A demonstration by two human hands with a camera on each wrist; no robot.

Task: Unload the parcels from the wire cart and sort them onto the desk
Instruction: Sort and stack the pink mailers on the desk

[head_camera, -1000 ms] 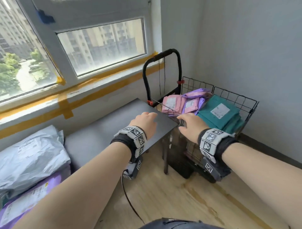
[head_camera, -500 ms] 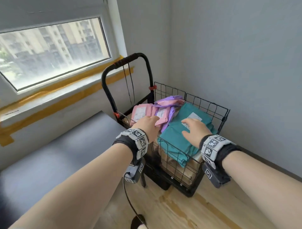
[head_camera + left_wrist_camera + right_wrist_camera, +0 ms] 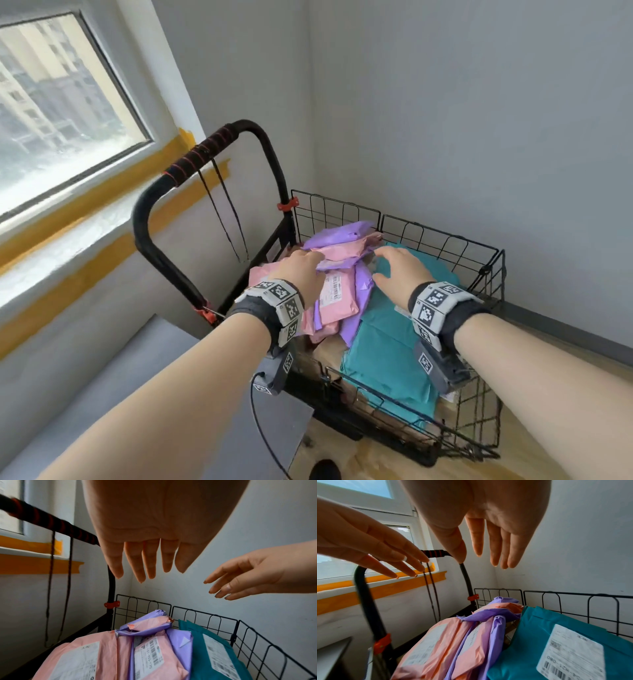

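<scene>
several soft plastic mailer parcels fill the black wire cart (image 3: 442, 240) at the centre right of the head view: pink poly mailer bags (image 3: 337, 294) at centre, crumpled lilac poly mailer bags (image 3: 342, 233) between and behind them, and a flat teal poly mailer bag (image 3: 387, 346) on the right, with brown cardboard showing beneath. none is on the grey desk (image 3: 102, 394) at the lower left yet.

the left hand (image 3: 301, 270) hovers above the pink and lilac pile, fingers straight and slightly spread, holding nothing; in the left wrist view its fingertips (image 3: 142, 574) hang clear above the bags. the right hand (image 3: 400, 270) reaches over the teal bag, fingers loosely extended, also empty.

the bags look light, limp and slick, likely to sag and slide off one another. a judgement: pinch each along a folded edge or scoop under its middle with flat fingers rather than squeezing a corner. the lilac ones are tucked between the pink, so lifting one may drag its neighbours.
</scene>
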